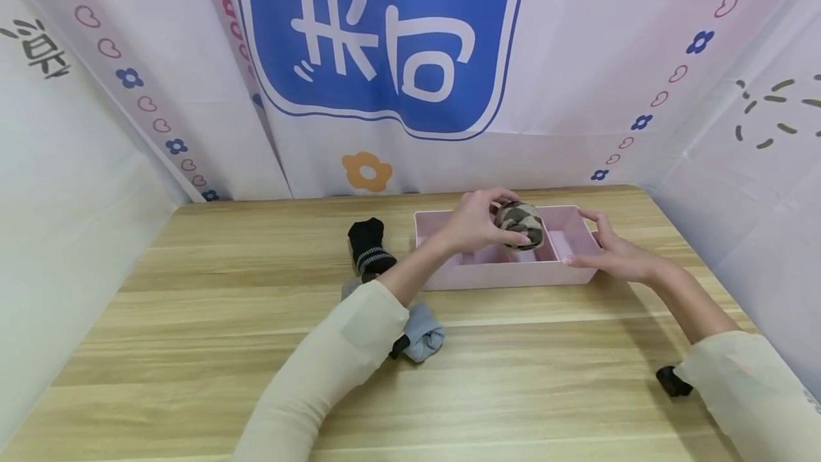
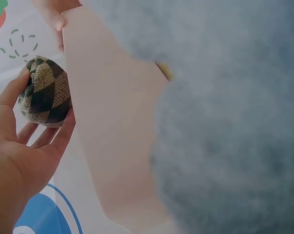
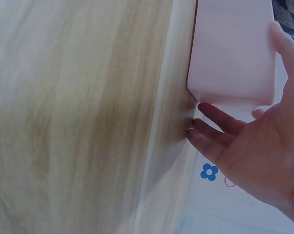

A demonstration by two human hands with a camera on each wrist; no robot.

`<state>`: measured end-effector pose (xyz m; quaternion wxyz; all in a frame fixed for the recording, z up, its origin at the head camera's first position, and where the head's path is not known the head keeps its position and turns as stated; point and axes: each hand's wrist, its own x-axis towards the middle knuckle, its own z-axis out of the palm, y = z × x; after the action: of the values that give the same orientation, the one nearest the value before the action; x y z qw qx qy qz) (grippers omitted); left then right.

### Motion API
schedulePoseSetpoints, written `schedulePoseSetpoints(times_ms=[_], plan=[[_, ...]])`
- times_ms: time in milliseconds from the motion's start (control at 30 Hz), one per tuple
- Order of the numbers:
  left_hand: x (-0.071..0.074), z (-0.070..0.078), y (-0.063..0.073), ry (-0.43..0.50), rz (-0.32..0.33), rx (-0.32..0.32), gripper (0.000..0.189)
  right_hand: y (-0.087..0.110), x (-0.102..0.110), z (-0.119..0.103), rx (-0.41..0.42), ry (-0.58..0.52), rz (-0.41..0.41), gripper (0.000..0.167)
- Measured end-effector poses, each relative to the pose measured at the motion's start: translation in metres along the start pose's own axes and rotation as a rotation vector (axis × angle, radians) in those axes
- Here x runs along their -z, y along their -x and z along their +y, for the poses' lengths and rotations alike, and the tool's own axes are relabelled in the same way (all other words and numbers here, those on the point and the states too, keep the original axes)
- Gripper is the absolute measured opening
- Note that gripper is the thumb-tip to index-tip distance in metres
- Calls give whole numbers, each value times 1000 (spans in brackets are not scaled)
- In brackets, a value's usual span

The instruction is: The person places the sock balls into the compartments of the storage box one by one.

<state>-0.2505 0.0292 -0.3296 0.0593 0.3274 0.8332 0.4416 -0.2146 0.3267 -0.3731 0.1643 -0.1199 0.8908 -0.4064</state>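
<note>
My left hand [image 1: 477, 223] holds a rolled-up pair of socks [image 1: 519, 225] with a brown, dark and cream diamond pattern. Thumb and fingers lie on opposite sides of the bundle, over the middle of a pink divided box [image 1: 507, 275]. At the box's right end, my right hand [image 1: 618, 255] grips it, thumb at the front rim and fingers around the far corner. In the right wrist view, the thumb lies along the pink wall [image 3: 234, 53] and the other fingers are at the end near the tabletop.
A black sock [image 1: 368, 244] with pale stripes lies left of the box on the wooden table [image 1: 192, 348]. Partly under the left forearm, a grey-blue sock [image 1: 425, 334] lies bunched. Behind the table hangs a printed cloth [image 1: 558, 113].
</note>
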Motion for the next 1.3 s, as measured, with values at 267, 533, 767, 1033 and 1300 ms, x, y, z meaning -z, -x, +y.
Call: schedulePoseSetpoints(times_ms=[267, 533, 767, 1033, 1300], plan=[[-13, 6, -12, 38, 16, 3, 65, 0, 1, 1, 1, -4, -5, 105], [-36, 12, -29, -27, 48, 20, 66, 2, 1, 0, 2, -7, -11, 105], [-51, 18, -40, -53, 57, 26, 68, 1, 2, 2, 22, -32, -13, 104], [-64, 23, -50, -114, 84, 79, 68, 0, 3, 6, 53, -60, -11, 94], [-70, 24, -58, -141, 71, 65, 64, 1, 3, 5, 65, -48, -5, 86]])
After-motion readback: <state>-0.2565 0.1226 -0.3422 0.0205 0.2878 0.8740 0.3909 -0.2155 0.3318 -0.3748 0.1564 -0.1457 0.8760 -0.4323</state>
